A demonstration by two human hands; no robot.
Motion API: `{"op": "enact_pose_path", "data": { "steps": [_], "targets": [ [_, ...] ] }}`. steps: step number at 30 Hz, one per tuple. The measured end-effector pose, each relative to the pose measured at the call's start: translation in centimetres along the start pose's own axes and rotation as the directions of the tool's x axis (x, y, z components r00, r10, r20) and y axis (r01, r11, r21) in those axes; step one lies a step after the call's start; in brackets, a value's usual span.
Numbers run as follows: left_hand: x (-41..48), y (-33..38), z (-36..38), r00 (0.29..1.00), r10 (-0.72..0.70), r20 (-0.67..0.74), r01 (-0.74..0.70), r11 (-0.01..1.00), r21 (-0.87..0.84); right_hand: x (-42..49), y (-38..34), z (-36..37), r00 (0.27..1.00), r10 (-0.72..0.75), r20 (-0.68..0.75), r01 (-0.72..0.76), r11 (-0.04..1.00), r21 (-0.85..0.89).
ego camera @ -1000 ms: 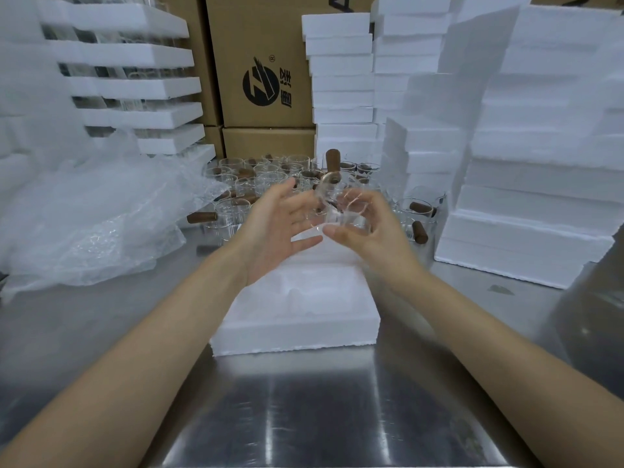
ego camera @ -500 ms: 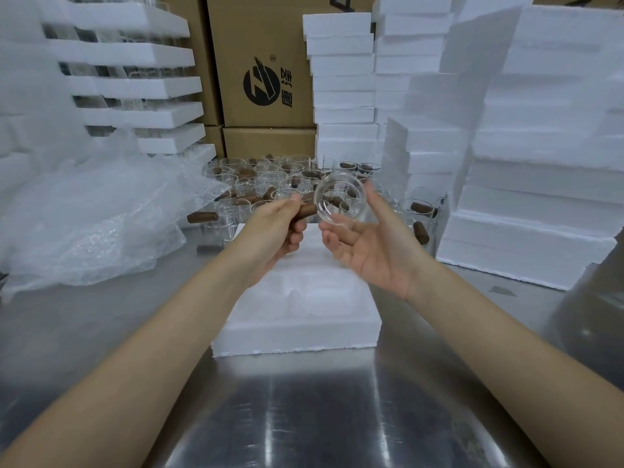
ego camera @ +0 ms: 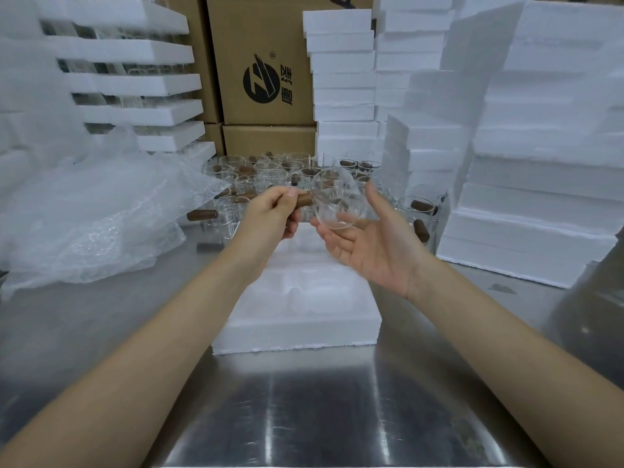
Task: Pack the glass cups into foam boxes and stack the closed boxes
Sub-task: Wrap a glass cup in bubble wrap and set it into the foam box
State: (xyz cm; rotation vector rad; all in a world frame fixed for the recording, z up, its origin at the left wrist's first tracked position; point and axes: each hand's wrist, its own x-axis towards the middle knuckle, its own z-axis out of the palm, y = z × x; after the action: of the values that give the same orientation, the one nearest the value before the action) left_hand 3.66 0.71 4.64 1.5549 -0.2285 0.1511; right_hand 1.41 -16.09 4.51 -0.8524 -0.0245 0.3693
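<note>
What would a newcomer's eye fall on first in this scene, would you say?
Probably the clear glass cup held up at centre: the left hand grips its brown handle, and the right hand lies open, palm up, just beside it. Below it an open foam box sits on the steel table, with tall stacks of white foam boxes at the right.
</note>
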Motion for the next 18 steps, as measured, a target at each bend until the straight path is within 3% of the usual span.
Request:
{"op": "enact_pose_path", "data": {
  "steps": [5, 13, 18],
  "targets": [
    [-0.25, 0.23, 0.22, 0.98, 0.174, -0.093, -0.166, 0.982, 0.085, -0.07, 0.13, 0.34, 0.998, -0.055, -0.04, 0.053, 0.998, -0.045],
    [-0.2, 0.24, 0.17, 0.982, 0.144, -0.124, -0.133, 0.987, 0.091, -0.01, 0.35, 0.5, 0.998, -0.053, -0.042, 0.05, 0.997, -0.065],
    [-0.28, 0.36, 0.28, 0.986, 0.113, -0.122, -0.115, 0.993, -0.004, -0.28, 0.24, 0.45, 0.999, -0.055, 0.0, 0.055, 0.998, -0.044]
  ]
}}
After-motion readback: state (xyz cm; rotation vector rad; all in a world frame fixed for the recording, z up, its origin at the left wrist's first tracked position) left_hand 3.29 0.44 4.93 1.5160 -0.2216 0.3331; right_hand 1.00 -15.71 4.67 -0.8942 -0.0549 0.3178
